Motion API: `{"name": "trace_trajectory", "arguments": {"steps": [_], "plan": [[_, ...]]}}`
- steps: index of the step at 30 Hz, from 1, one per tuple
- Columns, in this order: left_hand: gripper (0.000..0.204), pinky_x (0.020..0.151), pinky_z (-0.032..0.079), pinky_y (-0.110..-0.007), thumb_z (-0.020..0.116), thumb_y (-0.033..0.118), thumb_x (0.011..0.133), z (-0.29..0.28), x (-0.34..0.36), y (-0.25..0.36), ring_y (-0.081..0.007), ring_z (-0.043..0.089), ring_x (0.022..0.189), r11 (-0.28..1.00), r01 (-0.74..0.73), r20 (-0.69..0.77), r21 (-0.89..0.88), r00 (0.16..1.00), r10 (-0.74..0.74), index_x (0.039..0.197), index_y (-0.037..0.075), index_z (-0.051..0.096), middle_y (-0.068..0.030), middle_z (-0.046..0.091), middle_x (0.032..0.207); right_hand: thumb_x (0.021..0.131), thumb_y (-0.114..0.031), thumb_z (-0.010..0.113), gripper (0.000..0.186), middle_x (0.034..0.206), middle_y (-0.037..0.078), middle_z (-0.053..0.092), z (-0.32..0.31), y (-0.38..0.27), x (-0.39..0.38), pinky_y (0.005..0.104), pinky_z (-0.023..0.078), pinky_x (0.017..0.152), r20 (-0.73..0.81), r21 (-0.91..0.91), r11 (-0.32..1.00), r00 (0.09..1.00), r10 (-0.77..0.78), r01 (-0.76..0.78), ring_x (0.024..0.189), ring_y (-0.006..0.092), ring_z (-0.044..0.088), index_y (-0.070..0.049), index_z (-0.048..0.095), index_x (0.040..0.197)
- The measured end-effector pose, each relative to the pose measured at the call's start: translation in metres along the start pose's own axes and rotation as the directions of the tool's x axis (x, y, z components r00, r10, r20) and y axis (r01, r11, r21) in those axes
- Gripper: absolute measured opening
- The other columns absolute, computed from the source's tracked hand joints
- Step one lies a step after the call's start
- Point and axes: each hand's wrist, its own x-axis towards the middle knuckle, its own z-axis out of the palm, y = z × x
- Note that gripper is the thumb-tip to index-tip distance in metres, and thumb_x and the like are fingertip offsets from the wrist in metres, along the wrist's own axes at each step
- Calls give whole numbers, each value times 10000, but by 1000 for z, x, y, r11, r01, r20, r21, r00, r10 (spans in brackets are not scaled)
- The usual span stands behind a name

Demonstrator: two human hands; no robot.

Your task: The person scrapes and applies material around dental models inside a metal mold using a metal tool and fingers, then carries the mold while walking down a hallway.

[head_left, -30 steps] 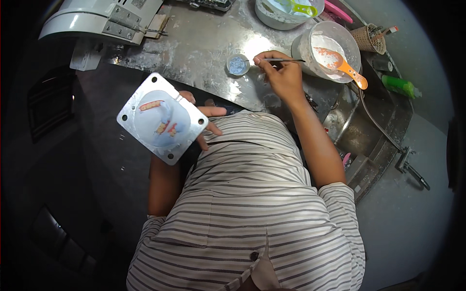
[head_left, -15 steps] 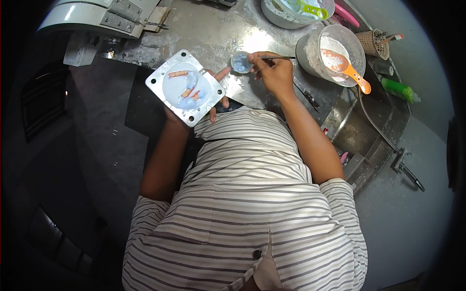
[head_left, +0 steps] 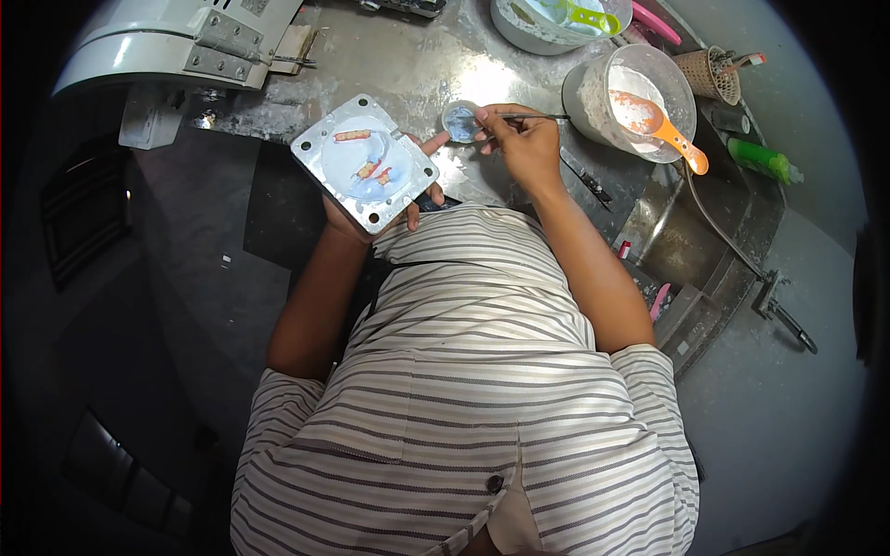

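My left hand (head_left: 347,219) supports a square metal dental flask half (head_left: 318,169) from below, tilted above the bench's front edge. A hole marks each of its corners. In its round middle lies pale blue-white plaster (head_left: 345,174), bearing a row of teeth in pinkish-red material (head_left: 352,135) and smaller tooth-and-pink pieces (head_left: 375,171). The left fingers poke out past the flask, one reaching the small round cup (head_left: 446,121) of bluish content. My right hand (head_left: 528,153) pinches a thin dark-handled tool (head_left: 542,116) at that cup; its tip is hidden by fingers.
Right of the cup stands a clear tub (head_left: 584,116) of white powder with an orange scoop (head_left: 672,134). A bowl (head_left: 519,32) with a green scoop is behind it. A dark slim tool (head_left: 589,181) lies near a metal sink (head_left: 681,227). A white machine (head_left: 139,46) occupies the far left.
The flask half has shifted slightly right and turned a little in my left hand. My right hand stays at the cup, still holding the thin tool.
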Motion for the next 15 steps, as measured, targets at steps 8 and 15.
{"name": "trace_trajectory", "arguments": {"steps": [8, 15], "plan": [[1071, 546, 605, -631, 475, 810, 797, -6, -1, -1, -665, 563, 990, 976, -12, -24, -217, 1000, 7, 1402, -74, 467, -370, 137, 1591, 932, -122, 733, 221, 824, 126, 737, 0, 4, 1, 238, 543, 525, -27, -16, 1000, 1000, -4, 3, 683, 137, 701, 90, 724, 996], [943, 760, 633, -546, 571, 687, 864, 1, -3, 8, -567, 571, 1120, 996, 9, 108, -89, 994, 0, 1406, -76, 463, -390, 82, 1591, 945, -79, 702, 222, 903, 187, 732, -6, -37, -19, 262, 553, 567, 53, 234, 972, 998, 27, -38, 714, 189, 697, 121, 689, 1040]]}}
